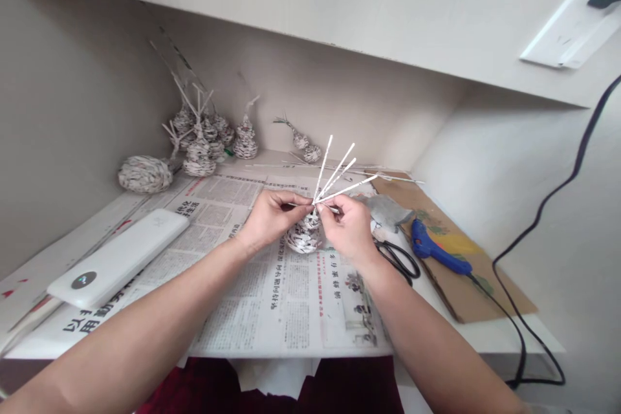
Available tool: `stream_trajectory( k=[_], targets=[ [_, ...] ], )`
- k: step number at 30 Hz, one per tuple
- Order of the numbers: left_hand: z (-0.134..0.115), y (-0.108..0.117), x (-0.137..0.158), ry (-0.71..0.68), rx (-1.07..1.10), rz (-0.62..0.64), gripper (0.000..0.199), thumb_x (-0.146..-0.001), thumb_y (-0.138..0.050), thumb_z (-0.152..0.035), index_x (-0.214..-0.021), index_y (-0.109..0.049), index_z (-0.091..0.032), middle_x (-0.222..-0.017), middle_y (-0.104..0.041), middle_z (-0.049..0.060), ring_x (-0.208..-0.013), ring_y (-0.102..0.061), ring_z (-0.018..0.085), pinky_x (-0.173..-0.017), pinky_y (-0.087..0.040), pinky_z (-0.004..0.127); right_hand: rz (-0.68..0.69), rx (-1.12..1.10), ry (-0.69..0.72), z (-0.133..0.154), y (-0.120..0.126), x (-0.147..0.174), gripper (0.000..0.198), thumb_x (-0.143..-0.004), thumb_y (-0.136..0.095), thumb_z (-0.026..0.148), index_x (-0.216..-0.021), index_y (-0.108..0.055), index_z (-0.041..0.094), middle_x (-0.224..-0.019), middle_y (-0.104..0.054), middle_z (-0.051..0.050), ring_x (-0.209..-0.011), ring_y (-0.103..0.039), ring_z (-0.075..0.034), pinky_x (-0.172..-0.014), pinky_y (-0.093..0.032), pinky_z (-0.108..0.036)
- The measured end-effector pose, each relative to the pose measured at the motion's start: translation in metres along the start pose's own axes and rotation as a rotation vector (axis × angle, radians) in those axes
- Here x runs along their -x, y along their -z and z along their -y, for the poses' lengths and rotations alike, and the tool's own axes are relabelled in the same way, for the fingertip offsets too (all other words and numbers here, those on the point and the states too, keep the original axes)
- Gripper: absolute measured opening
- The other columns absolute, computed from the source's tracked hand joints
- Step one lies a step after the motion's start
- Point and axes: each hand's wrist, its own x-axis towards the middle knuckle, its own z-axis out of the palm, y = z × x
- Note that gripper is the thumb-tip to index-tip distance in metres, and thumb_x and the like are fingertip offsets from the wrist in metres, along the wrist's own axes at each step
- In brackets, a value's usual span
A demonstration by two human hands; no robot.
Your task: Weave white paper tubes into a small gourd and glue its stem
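Observation:
A small woven paper gourd (303, 237) stands on the newspaper between my hands, its lower part showing below my fingers. Several thin rolled paper strips (334, 171) fan up and to the right from its top. My left hand (281, 212) pinches at the neck where the strips come together. From the other side, my right hand (347, 223) pinches the base of the strips, thumb and fingers closed on them. Both sets of fingertips nearly meet, and the exact grip point is partly hidden.
Several finished-looking woven gourds (198, 155) cluster at the back left. A white power bank (121, 255) lies left on the newspaper (242, 310). Black-handled scissors (400, 262) and a blue glue gun (436, 249) on cardboard (485, 291) lie right. A black cord (548, 207) hangs along the right wall.

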Motion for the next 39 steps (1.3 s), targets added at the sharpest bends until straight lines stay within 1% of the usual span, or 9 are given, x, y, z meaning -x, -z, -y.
stream_trajectory(
  k=[4, 6, 11, 15, 22, 26, 30, 35, 39],
  targets=[
    [0.000, -0.008, 0.007, -0.096, -0.198, -0.124, 0.015, -0.072, -0.074, -0.030, -0.081, -0.077, -0.019, -0.084, -0.077, 0.005, -0.078, -0.071, 0.022, -0.075, -0.057, 0.031, -0.068, 0.246, 0.138, 0.005, 0.000, 0.002, 0.011, -0.079, -0.056, 0.020, -0.070, -0.062, 0.020, -0.071, -0.066, -0.004, -0.069, -0.061, -0.019, -0.066, -0.047, -0.029],
    [0.000, -0.009, 0.008, -0.091, -0.178, -0.140, 0.015, -0.072, -0.075, -0.030, -0.080, -0.077, -0.017, -0.083, -0.077, 0.006, -0.077, -0.071, 0.021, -0.074, -0.057, 0.030, -0.070, 0.265, 0.176, 0.006, 0.001, 0.003, 0.010, -0.079, -0.055, 0.019, -0.071, -0.061, 0.020, -0.073, -0.065, -0.004, -0.070, -0.061, -0.019, -0.067, -0.046, -0.029],
    [0.006, -0.005, 0.001, 0.031, 0.130, 0.002, 0.035, -0.068, -0.079, -0.037, -0.096, -0.076, -0.015, -0.098, -0.076, 0.009, -0.091, -0.071, 0.024, -0.084, -0.056, 0.035, -0.061, 0.146, 0.168, 0.005, 0.004, 0.002, 0.008, -0.082, -0.056, 0.021, -0.075, -0.061, 0.021, -0.078, -0.066, -0.004, -0.071, -0.062, -0.017, -0.066, -0.048, -0.026],
    [0.012, -0.003, -0.002, 0.106, 0.253, 0.109, 0.037, -0.069, -0.079, -0.038, -0.099, -0.076, -0.016, -0.102, -0.075, 0.009, -0.099, -0.069, 0.026, -0.094, -0.051, 0.038, -0.066, 0.102, 0.170, 0.005, 0.005, 0.002, 0.008, -0.082, -0.057, 0.022, -0.076, -0.061, 0.021, -0.078, -0.066, -0.004, -0.071, -0.063, -0.017, -0.066, -0.049, -0.026],
    [0.015, -0.003, -0.004, 0.272, 0.461, 0.172, 0.041, -0.063, -0.084, -0.036, -0.098, -0.077, -0.015, -0.097, -0.076, 0.013, -0.090, -0.071, 0.026, -0.081, -0.055, 0.037, -0.049, 0.110, 0.198, 0.010, 0.005, 0.003, 0.008, -0.083, -0.055, 0.020, -0.079, -0.061, 0.022, -0.082, -0.066, -0.004, -0.077, -0.062, -0.018, -0.070, -0.049, -0.027],
    [0.015, -0.003, -0.004, 0.331, 0.469, 0.087, 0.036, -0.056, -0.088, -0.032, -0.088, -0.078, -0.016, -0.088, -0.077, 0.012, -0.075, -0.071, 0.021, -0.069, -0.056, 0.032, -0.079, 0.123, 0.188, 0.009, 0.004, 0.005, 0.009, -0.082, -0.057, 0.022, -0.073, -0.060, 0.021, -0.076, -0.066, -0.003, -0.072, -0.062, -0.017, -0.069, -0.048, -0.027],
    [0.016, -0.001, -0.005, 0.331, 0.447, 0.085, 0.033, -0.056, -0.088, -0.031, -0.084, -0.078, -0.017, -0.081, -0.076, 0.009, -0.066, -0.068, 0.017, -0.062, -0.054, 0.027, -0.092, 0.126, 0.184, 0.009, 0.004, 0.005, 0.008, -0.080, -0.058, 0.022, -0.072, -0.061, 0.021, -0.073, -0.065, -0.002, -0.068, -0.061, -0.016, -0.068, -0.047, -0.027],
    [0.014, 0.001, -0.005, 0.238, 0.344, 0.081, 0.036, -0.053, -0.089, -0.034, -0.082, -0.078, -0.015, -0.088, -0.077, 0.012, -0.075, -0.070, 0.022, -0.070, -0.058, 0.033, -0.071, 0.102, 0.115, 0.007, 0.004, 0.004, 0.008, -0.077, -0.059, 0.023, -0.069, -0.059, 0.022, -0.068, -0.065, 0.000, -0.063, -0.060, -0.015, -0.063, -0.047, -0.026],
    [0.011, 0.001, -0.005, 0.217, 0.288, 0.084, 0.035, -0.052, -0.089, -0.035, -0.079, -0.078, -0.016, -0.083, -0.077, 0.010, -0.073, -0.070, 0.022, -0.072, -0.058, 0.035, -0.061, 0.071, 0.043, 0.007, 0.003, 0.005, 0.009, -0.074, -0.060, 0.024, -0.066, -0.059, 0.022, -0.064, -0.065, 0.001, -0.059, -0.059, -0.014, -0.060, -0.046, -0.025]
  ],
)
